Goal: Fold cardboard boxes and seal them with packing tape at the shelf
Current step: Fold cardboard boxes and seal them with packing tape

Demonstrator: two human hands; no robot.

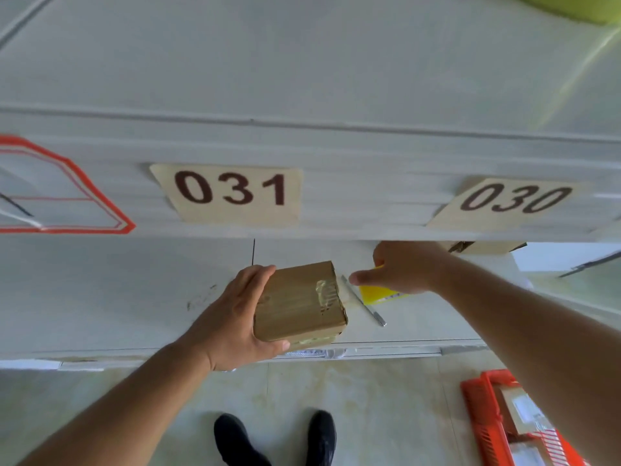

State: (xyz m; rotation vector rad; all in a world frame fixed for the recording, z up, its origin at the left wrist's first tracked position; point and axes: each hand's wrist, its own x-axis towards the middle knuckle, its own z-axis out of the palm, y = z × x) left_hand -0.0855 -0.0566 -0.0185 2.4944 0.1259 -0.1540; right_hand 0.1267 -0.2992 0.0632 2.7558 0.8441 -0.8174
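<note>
Small brown cardboard box (299,302), taped shut, gripped at its left side by left hand (235,317), at front edge of white shelf (117,297). Right of it, right hand (400,267) curled round yellow tape dispenser (378,292), thumb extended. Thin silver pen (364,301) between hands. Bare shelf left of left hand.

Both bare forearms reach up from the lower corners toward mid-frame. The left hand (232,317) curls at centre, fingers above, thumb below, gripping. The right hand (400,269), right of centre, is knuckles-up with fingers curled, thumb pointing left.
</note>
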